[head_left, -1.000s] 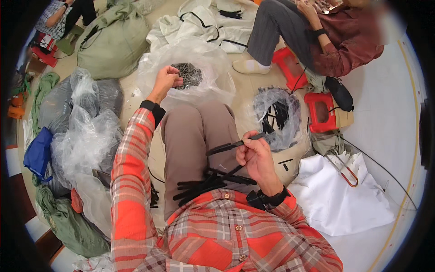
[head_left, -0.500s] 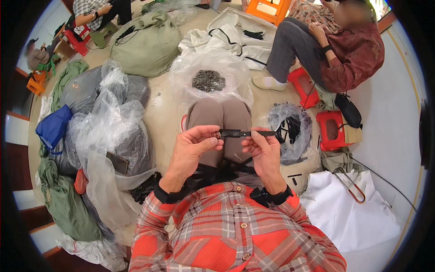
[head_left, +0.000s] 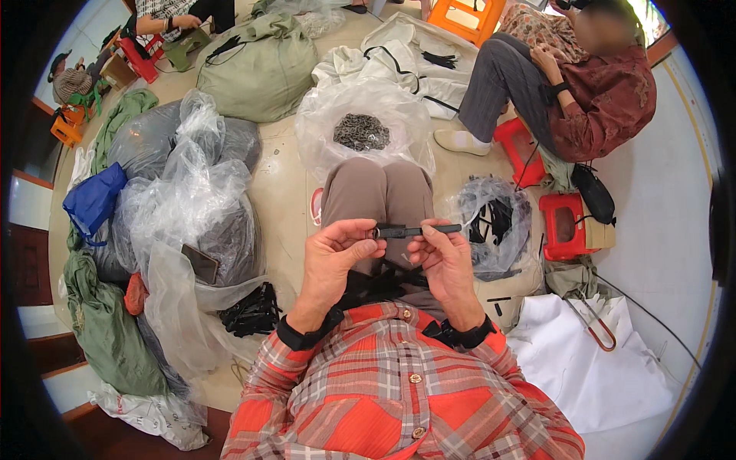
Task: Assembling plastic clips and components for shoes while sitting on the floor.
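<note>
My left hand point(head_left: 337, 257) pinches one end of a short, narrow black piece point(head_left: 409, 231), beside a small metal ring at that end. Thumb and fingers of my right hand point(head_left: 446, 264) grip the same piece near its other end, whose tip sticks out past them. The piece lies level above my knees; its exact kind is not clear. More black strips point(head_left: 376, 285) rest in my lap, partly hidden by my hands. Beyond my knees, an open clear plastic bag point(head_left: 310, 138) holds many small grey metal parts point(head_left: 360, 132).
At right, a clear bag point(head_left: 468, 257) holds black pieces, near a red stool point(head_left: 563, 244) and white cloth point(head_left: 590, 376). At left are stuffed plastic bags point(head_left: 165, 211), a phone point(head_left: 201, 263) and piled black strips point(head_left: 253, 310). Another person point(head_left: 606, 107) sits far right.
The view has shifted slightly. Both hands keep their hold on the black piece, which now slants up a little toward its right end.
</note>
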A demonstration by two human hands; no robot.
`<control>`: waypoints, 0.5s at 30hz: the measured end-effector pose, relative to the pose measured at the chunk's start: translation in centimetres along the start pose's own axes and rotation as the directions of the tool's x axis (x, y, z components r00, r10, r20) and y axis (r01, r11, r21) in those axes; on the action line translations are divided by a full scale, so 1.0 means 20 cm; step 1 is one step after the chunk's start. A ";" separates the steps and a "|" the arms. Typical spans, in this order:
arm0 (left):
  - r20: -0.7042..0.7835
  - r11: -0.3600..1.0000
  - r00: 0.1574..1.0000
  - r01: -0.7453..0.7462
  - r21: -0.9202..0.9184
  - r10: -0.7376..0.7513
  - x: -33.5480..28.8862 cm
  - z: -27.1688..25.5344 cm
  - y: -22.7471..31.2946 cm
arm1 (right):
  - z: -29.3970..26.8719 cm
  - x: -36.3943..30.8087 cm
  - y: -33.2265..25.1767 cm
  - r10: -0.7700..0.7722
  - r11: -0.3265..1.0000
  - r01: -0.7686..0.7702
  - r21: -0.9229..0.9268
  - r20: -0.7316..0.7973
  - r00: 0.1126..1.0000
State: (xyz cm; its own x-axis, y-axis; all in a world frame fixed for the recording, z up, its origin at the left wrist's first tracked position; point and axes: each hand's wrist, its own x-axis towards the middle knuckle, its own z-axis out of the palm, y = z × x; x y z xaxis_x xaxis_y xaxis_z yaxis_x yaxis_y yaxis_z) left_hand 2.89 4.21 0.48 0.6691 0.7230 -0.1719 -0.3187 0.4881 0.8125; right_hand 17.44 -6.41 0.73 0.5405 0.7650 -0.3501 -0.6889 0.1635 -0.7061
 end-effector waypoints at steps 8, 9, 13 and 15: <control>-0.031 0.921 0.998 -0.040 0.388 0.057 -0.05 0.04 -0.01 | 0.08 -0.04 0.04 0.154 0.988 -0.153 -0.017 0.055 0.987; -0.029 0.936 0.997 -0.054 0.347 0.068 -0.05 0.02 -0.02 | 0.08 -0.05 0.04 0.154 0.988 -0.154 -0.018 0.054 0.987; 0.006 0.989 0.999 0.038 0.143 -0.040 -0.05 -0.03 -0.03 | 0.04 -0.05 0.00 0.134 0.956 -0.094 -0.278 0.130 0.982; 0.012 0.989 0.998 0.054 0.138 -0.056 -0.06 -0.04 -0.01 | 0.04 -0.04 -0.07 0.196 0.929 -0.129 -0.347 0.167 0.966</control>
State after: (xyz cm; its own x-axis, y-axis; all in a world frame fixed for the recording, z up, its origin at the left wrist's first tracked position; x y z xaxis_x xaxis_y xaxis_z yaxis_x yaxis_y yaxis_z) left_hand 1.61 3.60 0.04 0.6939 0.6886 -0.2107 -0.1866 0.4545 0.8710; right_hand 17.65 -6.77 2.45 0.3061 0.8754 -0.3740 -0.5424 -0.1625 -0.8243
